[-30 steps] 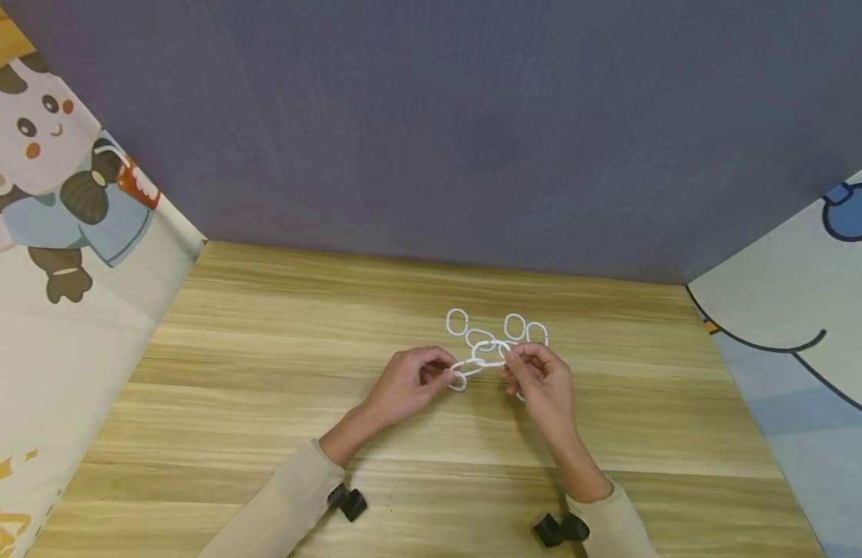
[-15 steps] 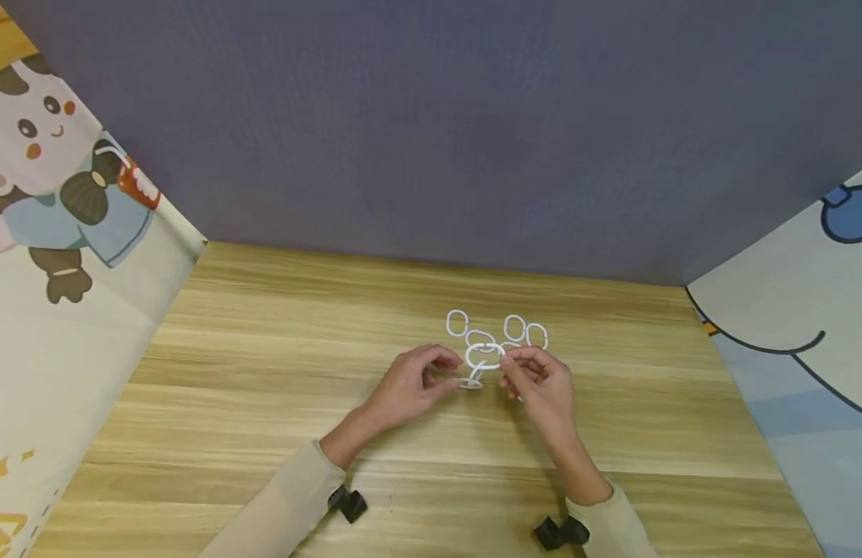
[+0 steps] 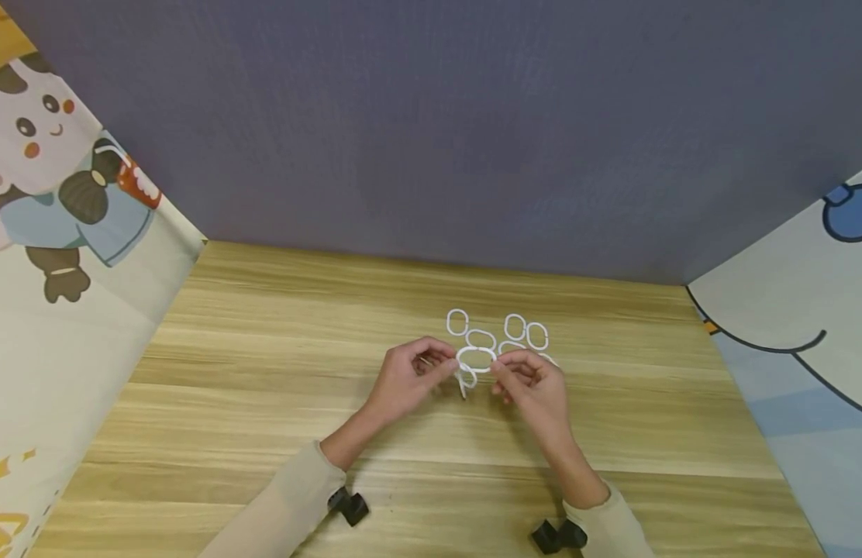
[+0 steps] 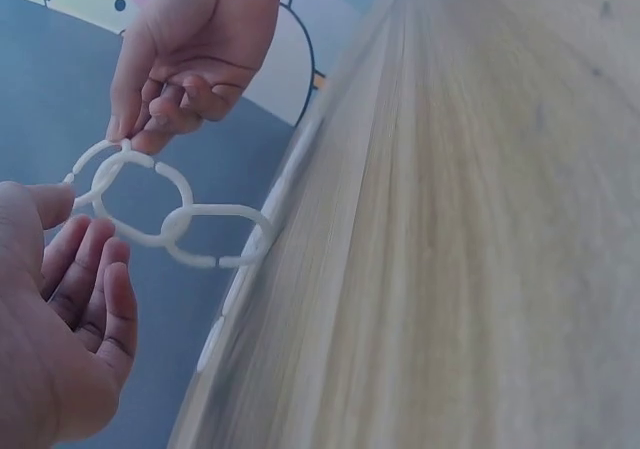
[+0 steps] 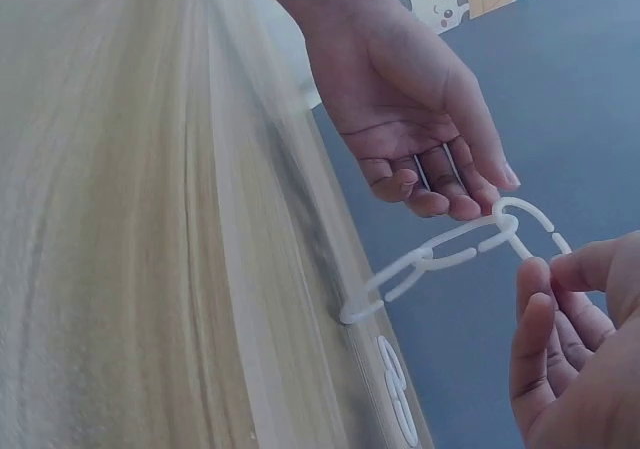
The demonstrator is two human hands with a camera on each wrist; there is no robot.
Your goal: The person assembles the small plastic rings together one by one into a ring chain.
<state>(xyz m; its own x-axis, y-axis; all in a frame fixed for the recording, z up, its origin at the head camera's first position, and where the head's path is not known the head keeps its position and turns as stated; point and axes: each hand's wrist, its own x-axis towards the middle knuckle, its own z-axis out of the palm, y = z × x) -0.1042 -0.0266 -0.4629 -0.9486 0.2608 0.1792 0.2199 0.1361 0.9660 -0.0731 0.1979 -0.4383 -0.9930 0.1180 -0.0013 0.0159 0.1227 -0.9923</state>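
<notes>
"What was the left hand doing?"

"Its thumb and a finger pinched one end of a white oval ring, the top one of three linked together; its other fingers were loosely bent"

"And the right hand?"

"Its fingers were pinched narrow on the opposite end, so both hands held that ring between them, raised above the worktop, a little closer to its right edge than its left"

"Where were the other two links?"

"The middle ring looped through the held one, and the lowest ring through the middle one, both hanging below it. I couldn't tell whether the lowest one touched the worktop"

"Was anything lying down?"

"Yes, loose rings, also white, lay past the hands toward the far edge: one off to the left, one just beyond the held ring, two side by side farther right, and two more partly covered by the right hand. Behind the far edge stood a dark panel"
</notes>
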